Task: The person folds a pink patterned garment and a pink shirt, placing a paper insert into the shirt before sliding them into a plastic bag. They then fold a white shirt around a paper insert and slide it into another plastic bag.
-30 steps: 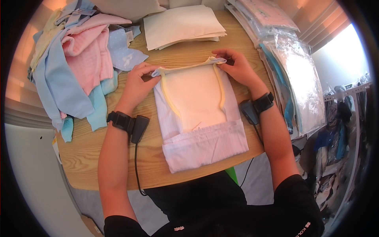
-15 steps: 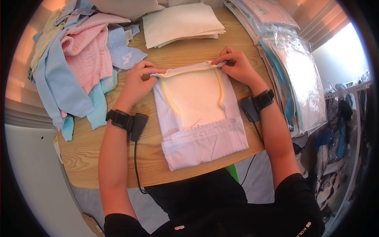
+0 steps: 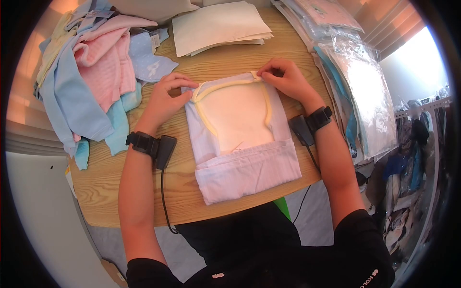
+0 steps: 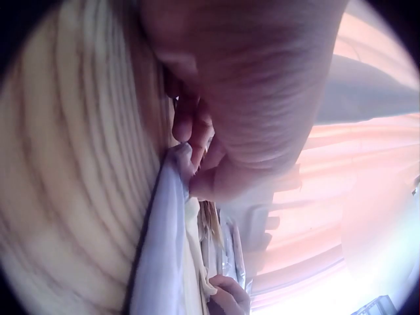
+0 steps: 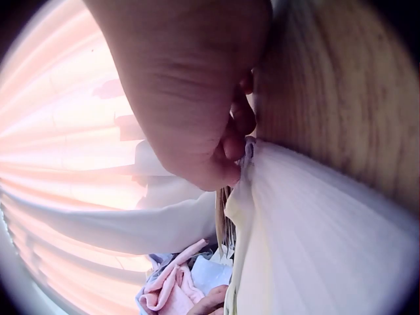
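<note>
A pale lilac garment with yellow trim (image 3: 246, 170) lies folded on the table around a white sheet (image 3: 235, 117), its lower part turned up over the sheet. At the garment's far left corner, the left hand (image 3: 165, 98) pinches the fabric between thumb and fingers. The right hand (image 3: 288, 84) pinches the trimmed edge at the far right corner. In the left wrist view the thumb and fingertips of the left hand (image 4: 243, 85) meet at the lilac edge (image 4: 164, 230). The right wrist view has the right hand (image 5: 190, 92) gripping the fabric (image 5: 321, 230).
A pile of blue, pink and yellow clothes (image 3: 91, 81) covers the table's left side. White sheets (image 3: 221, 29) are stacked at the back. Plastic-wrapped packages (image 3: 365, 96) line the right side. A rack with bagged items (image 3: 413, 158) stands beyond the table's right edge.
The far edge of the garment now lies flatter over the sheet's top, with the yellow trim curving nearer the person. The right hand has shifted slightly left along it; both hands keep their pinch.
</note>
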{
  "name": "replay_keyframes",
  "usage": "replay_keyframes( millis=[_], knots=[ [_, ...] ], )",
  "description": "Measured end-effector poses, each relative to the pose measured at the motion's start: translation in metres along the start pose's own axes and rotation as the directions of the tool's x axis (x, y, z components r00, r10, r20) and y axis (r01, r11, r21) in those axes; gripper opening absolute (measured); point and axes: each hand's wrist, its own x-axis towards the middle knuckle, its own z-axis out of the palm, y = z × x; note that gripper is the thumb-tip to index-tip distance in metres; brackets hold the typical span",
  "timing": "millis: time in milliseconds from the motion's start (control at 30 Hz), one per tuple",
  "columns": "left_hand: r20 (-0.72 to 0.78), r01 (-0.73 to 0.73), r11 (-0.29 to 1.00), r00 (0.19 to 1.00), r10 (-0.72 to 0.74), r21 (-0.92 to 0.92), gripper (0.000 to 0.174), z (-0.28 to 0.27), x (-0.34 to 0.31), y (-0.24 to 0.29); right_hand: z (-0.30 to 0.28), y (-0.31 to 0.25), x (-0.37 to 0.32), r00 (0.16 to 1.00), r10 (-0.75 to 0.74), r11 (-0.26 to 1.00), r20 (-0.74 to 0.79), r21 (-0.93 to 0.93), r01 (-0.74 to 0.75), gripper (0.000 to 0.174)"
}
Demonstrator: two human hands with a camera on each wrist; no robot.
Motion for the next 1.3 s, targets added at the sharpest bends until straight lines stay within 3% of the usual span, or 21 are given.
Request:
replay_keyframes(
  millis=[267, 367, 433, 667, 767, 833, 867, 933, 1000, 1033, 1067, 1167, 1300],
  knots=[
    [0.013, -0.053, 0.997, 0.999, 0.052, 0.054, 0.023, -0.002, 0.0, 0.001, -0.001, 0.004, 0.001, 0.995, -0.096, 0.991, -0.017, -0.09, 0.094, 0.019],
    [0.007, -0.093, 0.994, 0.996, 0.093, 0.059, 0.024, -0.002, 0.0, 0.0, -0.001, 0.001, -0.001, 1.0, -0.001, 0.999, -0.019, -0.048, 0.0, 0.021],
    [0.005, -0.047, 0.999, 0.999, 0.047, 0.002, 0.025, -0.002, 0.001, 0.0, 0.002, 0.009, 0.002, 0.994, -0.094, 0.99, -0.049, -0.106, 0.088, 0.022],
    [0.042, -0.002, 0.984, 0.999, 0.009, -0.181, 0.021, -0.005, 0.001, 0.0, -0.003, 0.002, -0.003, 0.991, -0.076, 0.996, -0.109, 0.034, 0.08, 0.024],
    [0.035, 0.003, 0.968, 0.999, 0.006, -0.25, 0.022, -0.009, 0.002, -0.005, -0.007, -0.019, -0.013, 0.924, -0.334, 0.933, -0.185, -0.201, 0.297, 0.026],
    [0.059, 0.035, 0.958, 0.998, -0.019, -0.285, 0.026, -0.011, 0.001, -0.011, -0.011, -0.073, -0.045, 0.907, -0.371, 0.85, -0.201, -0.467, 0.244, 0.027],
    [0.055, 0.131, 0.948, 0.991, -0.12, -0.289, 0.032, -0.011, 0.0, -0.014, -0.016, -0.1, -0.068, 0.903, -0.377, 0.79, -0.205, -0.58, 0.198, 0.029],
    [0.011, 0.088, 0.911, 0.996, -0.092, -0.402, 0.036, -0.011, 0.001, -0.017, -0.03, -0.13, -0.107, 0.891, -0.366, 0.672, -0.27, -0.739, 0.051, 0.035],
    [-0.036, 0.045, 0.89, 0.997, -0.069, -0.453, 0.039, -0.012, 0.003, -0.018, -0.049, -0.13, -0.135, 0.823, -0.28, 0.606, -0.495, -0.756, -0.248, 0.039],
    [-0.055, 0.029, 0.894, 0.997, -0.06, -0.448, 0.04, -0.013, 0.003, -0.018, -0.053, -0.125, -0.145, 0.757, -0.243, 0.44, -0.607, -0.765, -0.471, 0.044],
    [-0.073, 0.012, 0.897, 0.996, -0.049, -0.442, 0.041, -0.013, 0.003, -0.018, -0.063, -0.097, -0.155, 0.709, -0.256, 0.286, -0.657, -0.752, -0.593, 0.043],
    [-0.09, 0.003, 0.888, 0.995, -0.05, -0.46, 0.043, -0.013, 0.004, -0.023, -0.082, -0.09, -0.17, 0.704, 0.248, 0.229, -0.666, -0.666, -0.71, 0.034],
    [-0.131, 0.002, 0.858, 0.988, -0.08, -0.513, 0.042, -0.015, 0.004, -0.028, -0.077, -0.087, -0.185, 0.716, 0.158, 0.379, -0.68, -0.628, -0.68, 0.022]
  ],
)
